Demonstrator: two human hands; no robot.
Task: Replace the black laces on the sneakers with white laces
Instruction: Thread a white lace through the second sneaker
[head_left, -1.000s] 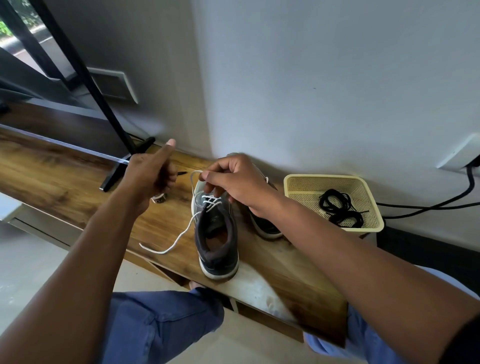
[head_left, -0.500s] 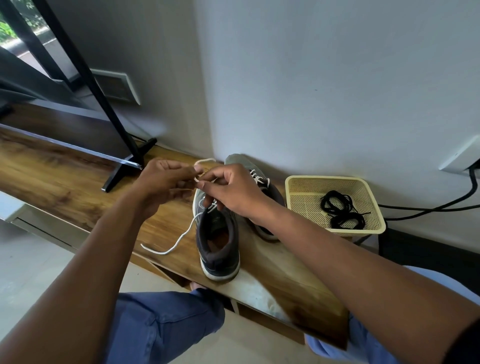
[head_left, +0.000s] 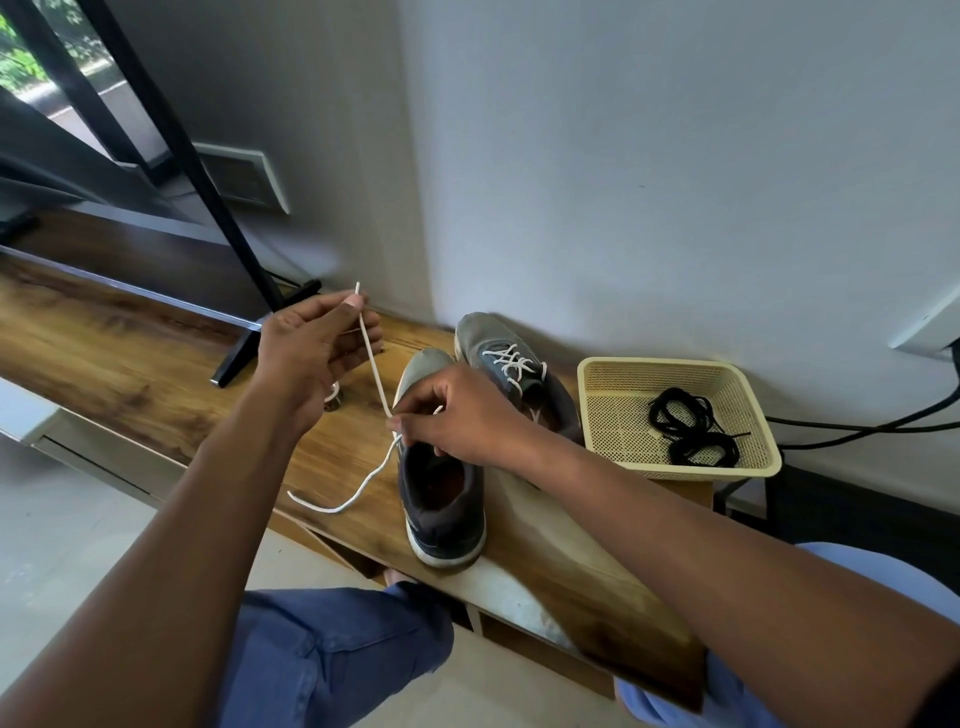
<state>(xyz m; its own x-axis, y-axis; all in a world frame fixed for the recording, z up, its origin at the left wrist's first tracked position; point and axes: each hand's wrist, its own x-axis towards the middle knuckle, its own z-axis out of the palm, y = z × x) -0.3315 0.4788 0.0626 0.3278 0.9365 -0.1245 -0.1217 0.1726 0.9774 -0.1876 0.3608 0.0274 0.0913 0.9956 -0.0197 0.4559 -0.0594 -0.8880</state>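
Two grey sneakers stand on the wooden bench (head_left: 130, 364). The near sneaker (head_left: 441, 499) points away from me, with a white lace (head_left: 375, 374) partly threaded through it. My left hand (head_left: 311, 353) pinches one end of that lace and holds it up and to the left. My right hand (head_left: 457, 415) sits over the near sneaker's eyelets and pinches the lace there. The lace's other end (head_left: 337, 501) trails loose on the bench to the left. The far sneaker (head_left: 511, 369) is laced in white. Black laces (head_left: 685, 431) lie coiled in a yellow basket (head_left: 613, 395).
A black stand leg (head_left: 244, 353) rests on the bench behind my left hand, with a small round object (head_left: 332, 397) just below that hand. Black cables (head_left: 857, 426) run along the wall at the right. My knees in blue trousers (head_left: 332, 654) are below the bench edge.
My left hand has pulled the lace end up and leftward, away from my right hand, drawing the lace taut. My right hand stays at the near sneaker's eyelets.
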